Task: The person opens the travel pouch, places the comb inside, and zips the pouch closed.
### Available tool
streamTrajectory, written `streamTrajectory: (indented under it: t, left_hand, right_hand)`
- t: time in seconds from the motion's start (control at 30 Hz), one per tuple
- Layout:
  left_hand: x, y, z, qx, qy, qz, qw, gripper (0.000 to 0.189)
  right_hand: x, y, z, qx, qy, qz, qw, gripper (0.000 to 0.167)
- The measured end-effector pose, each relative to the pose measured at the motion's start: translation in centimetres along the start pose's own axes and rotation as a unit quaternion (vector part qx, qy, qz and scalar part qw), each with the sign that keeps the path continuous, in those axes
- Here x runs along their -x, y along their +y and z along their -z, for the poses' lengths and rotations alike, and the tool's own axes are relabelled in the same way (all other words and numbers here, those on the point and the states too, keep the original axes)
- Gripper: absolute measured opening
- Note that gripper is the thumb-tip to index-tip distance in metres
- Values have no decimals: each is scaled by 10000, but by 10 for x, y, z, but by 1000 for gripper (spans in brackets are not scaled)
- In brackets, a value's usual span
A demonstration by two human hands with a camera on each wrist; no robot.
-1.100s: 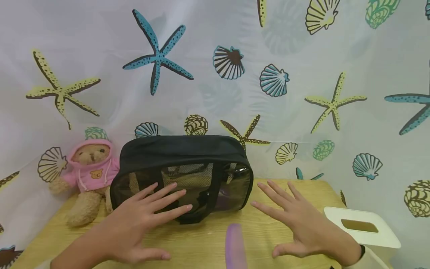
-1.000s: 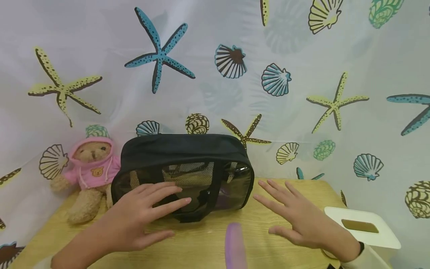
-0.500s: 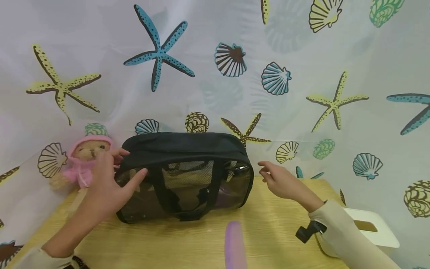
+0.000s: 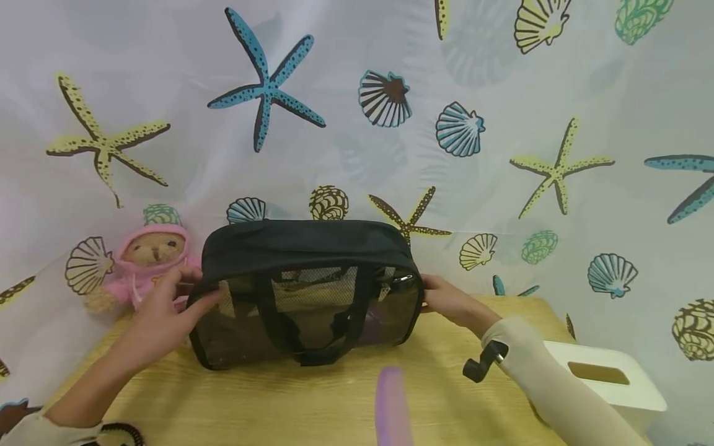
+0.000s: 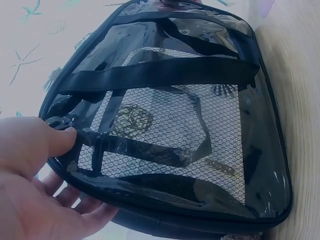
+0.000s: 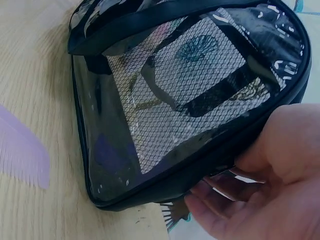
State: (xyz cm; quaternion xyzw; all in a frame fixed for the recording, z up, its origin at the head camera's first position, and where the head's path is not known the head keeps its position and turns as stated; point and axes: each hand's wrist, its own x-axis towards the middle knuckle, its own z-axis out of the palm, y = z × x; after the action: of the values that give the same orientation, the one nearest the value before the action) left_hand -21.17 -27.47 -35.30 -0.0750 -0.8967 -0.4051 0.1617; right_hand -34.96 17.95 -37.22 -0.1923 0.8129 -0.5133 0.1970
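A black-trimmed clear toiletry bag point(image 4: 312, 244) stands upright on the table, its strap handle hanging down the front. My left hand point(image 4: 162, 316) holds its left end, thumb on the front edge and fingers round the side. In the left wrist view the thumb point(image 5: 62, 141) presses on the clear panel's border. At the opposite end my right hand point(image 4: 446, 300) grips the bag's side. The right wrist view shows that hand's thumb against the black edge and the fingers point(image 6: 210, 200) curled by the end panel. Mesh panels show through the clear plastic.
A purple comb point(image 4: 392, 406) lies on the wooden table point(image 4: 312, 412) in front of the bag. Behind my left hand sits a teddy bear point(image 4: 150, 248) in a pink hoodie. A white tissue box point(image 4: 608, 378) stands at the right, beside my right forearm. A patterned curtain hangs behind.
Both hands, spread in front of the bag at first, have moved to its two ends and taken hold there. The bag's left end has shifted slightly; the comb and bear stay put.
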Motion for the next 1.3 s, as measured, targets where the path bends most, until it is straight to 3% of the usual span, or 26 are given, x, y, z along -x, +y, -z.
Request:
streamTrajectory:
  t: [0.13, 0.37, 0.67, 1.3]
  left_hand:
    - [2, -4, 7, -71, 155, 62, 9998, 36]
    - [-1, -3, 3, 647, 42, 584, 9962, 32]
    - [-2, -3, 1, 692, 542, 407, 9953, 26]
    - [1, -4, -2, 882, 635, 175, 9939, 23]
  right_hand:
    - [-8, 7, -1, -279, 192, 108, 9994, 40]
    - [1, 22, 10, -1059, 680, -311, 9916, 22]
    - [5, 7, 22, -863, 673, -356, 9934, 26]
    - [20, -23, 41, -299, 493, -232, 9981, 29]
